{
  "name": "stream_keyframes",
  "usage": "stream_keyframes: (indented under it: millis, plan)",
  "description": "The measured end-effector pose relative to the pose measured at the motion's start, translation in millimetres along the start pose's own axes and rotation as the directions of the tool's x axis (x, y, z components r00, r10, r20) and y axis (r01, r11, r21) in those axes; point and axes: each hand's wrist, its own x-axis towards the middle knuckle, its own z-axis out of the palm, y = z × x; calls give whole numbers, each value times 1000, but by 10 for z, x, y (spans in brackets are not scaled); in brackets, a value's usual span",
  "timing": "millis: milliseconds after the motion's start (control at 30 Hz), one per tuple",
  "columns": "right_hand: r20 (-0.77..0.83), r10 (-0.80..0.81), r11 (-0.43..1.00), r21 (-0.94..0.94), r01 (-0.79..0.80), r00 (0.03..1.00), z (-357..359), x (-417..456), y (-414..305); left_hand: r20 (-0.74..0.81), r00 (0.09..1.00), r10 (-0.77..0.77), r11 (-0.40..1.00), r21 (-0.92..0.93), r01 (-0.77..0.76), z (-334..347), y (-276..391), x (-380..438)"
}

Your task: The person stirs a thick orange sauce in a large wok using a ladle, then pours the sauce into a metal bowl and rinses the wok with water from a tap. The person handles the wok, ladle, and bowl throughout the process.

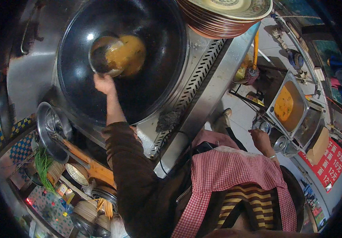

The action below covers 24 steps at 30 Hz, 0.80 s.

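Note:
My left hand point(105, 84) grips the rim of a round metal bowl point(95, 62) inside a large black wok point(159, 68). The bowl is tilted, and yellow-brown broth point(133, 56) lies at its edge and in the wok's bottom; motion blurs the border between them. My right hand point(261, 141), a bracelet at its wrist, hangs away from the stove at my right side, with a finger extended and nothing visible in it. Near it, lower down, are metal lids point(280, 144) and a rectangular steel pan point(298, 116) of orange soup point(284, 102).
Stacked plates point(227, 17) stand on the steel counter point(209, 86) beyond the wok, and a dark scouring pad point(167, 121) lies on its near side. At left are a metal basin point(44, 128) with wooden-handled utensils point(81, 154), green vegetables point(43, 166) and chopsticks point(105, 206).

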Motion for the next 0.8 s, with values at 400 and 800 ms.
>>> stream_keyframes:
  millis: [400, 800]
  plan:
    - [-7, 2, 999, 52, -2, 1000, -68, -62, -26, 656, 560, -505, 145, -575, 805, -178, 1136, -750]
    - [-135, -81, 990, 103, 96, 988, 324, -222, 535, 807, 567, -168, 302, -505, 808, -1930, 2579, -1443]
